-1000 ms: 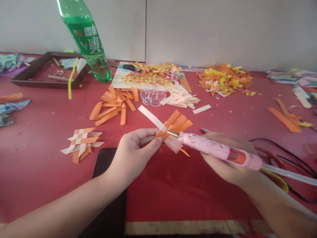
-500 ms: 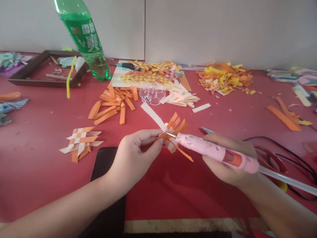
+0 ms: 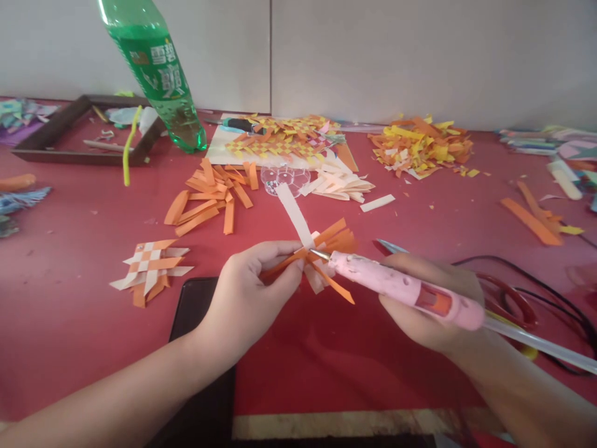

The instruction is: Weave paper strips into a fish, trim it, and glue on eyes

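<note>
Because the left hand point(image 3: 254, 283) pinches the crossed paper strips point(image 3: 336, 233) narrowly near their overlap, their loose ends fan clear and the crossing seems steadied above the table point(image 3: 289, 348). The right hand point(image 3: 420, 325) grips the glue gun point(image 3: 387, 280) with its tip angled to that crossing, probably for accuracy, while orange strips point(image 3: 200, 202) lie beyond, seemingly within easy reach.
</note>
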`<state>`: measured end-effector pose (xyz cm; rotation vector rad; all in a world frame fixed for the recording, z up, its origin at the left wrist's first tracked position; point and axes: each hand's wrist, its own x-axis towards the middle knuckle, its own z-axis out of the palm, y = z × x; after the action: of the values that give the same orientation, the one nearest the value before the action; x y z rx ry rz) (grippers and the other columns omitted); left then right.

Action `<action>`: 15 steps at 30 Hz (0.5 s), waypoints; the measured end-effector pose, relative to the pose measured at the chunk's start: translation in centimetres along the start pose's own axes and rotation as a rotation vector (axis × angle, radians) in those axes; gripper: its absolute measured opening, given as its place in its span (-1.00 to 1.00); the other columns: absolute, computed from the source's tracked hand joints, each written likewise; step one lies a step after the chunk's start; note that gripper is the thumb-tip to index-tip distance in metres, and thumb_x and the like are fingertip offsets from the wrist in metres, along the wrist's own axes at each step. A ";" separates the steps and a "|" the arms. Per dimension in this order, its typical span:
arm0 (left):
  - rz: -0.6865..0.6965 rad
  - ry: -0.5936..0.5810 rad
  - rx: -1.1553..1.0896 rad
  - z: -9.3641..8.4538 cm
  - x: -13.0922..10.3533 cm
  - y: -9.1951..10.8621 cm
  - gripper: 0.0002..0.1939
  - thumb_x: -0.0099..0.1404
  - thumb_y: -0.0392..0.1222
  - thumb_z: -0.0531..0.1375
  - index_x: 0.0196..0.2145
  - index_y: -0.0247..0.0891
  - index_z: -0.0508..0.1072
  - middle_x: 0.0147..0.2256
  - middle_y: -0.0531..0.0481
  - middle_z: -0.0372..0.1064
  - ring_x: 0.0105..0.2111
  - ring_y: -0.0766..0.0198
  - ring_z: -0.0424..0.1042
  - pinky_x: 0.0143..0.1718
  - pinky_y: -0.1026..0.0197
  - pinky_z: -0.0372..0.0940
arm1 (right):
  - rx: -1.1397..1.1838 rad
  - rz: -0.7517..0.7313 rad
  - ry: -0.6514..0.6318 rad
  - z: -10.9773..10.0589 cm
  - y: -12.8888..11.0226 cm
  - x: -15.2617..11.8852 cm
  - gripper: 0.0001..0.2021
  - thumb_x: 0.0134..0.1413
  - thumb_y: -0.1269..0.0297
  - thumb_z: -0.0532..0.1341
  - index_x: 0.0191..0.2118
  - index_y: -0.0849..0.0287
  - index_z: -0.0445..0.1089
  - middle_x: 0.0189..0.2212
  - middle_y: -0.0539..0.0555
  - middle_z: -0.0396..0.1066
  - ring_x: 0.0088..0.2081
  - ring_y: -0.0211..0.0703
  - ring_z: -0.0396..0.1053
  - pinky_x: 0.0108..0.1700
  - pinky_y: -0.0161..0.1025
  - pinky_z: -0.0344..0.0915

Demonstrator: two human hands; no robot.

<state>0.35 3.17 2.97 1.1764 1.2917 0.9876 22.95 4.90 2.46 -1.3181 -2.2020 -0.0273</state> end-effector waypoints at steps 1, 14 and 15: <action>-0.009 0.017 -0.001 0.0 0.0 -0.2 -0.84 0.28 -0.26 0.23 -0.21 -0.19 0.60 -0.25 0.02 0.62 -0.20 0.17 0.59 -0.12 0.24 0.46 | -0.017 -0.043 0.017 0.1 0.1 -0.1 -0.86 0.00 0.33 0.17 -0.54 0.03 0.29 -0.69 -0.04 0.36 -0.67 -0.18 0.31 -0.58 -0.20 0.23; -0.103 0.037 -0.176 0.0 0.3 -0.9 -0.84 0.23 -0.16 0.30 -0.21 -0.20 0.56 -0.21 0.00 0.61 -0.21 0.24 0.58 -0.32 0.39 0.47 | 0.028 -0.097 0.069 0.6 0.7 -0.9 -0.86 0.00 0.44 0.18 -0.45 0.01 0.33 -0.62 -0.08 0.39 -0.61 -0.17 0.36 -0.51 -0.19 0.26; -0.098 0.037 -0.173 0.0 0.4 -1.0 -0.85 0.24 -0.16 0.30 -0.22 -0.20 0.56 -0.21 0.00 0.61 -0.21 0.25 0.58 -0.32 0.41 0.46 | 0.032 -0.097 0.076 0.7 0.7 -1.0 -0.86 0.00 0.44 0.18 -0.45 0.01 0.32 -0.63 -0.08 0.39 -0.61 -0.18 0.35 -0.51 -0.20 0.27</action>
<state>0.32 3.36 1.94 0.9588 1.2544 1.0314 23.58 4.73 1.23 -1.1734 -2.1910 -0.0766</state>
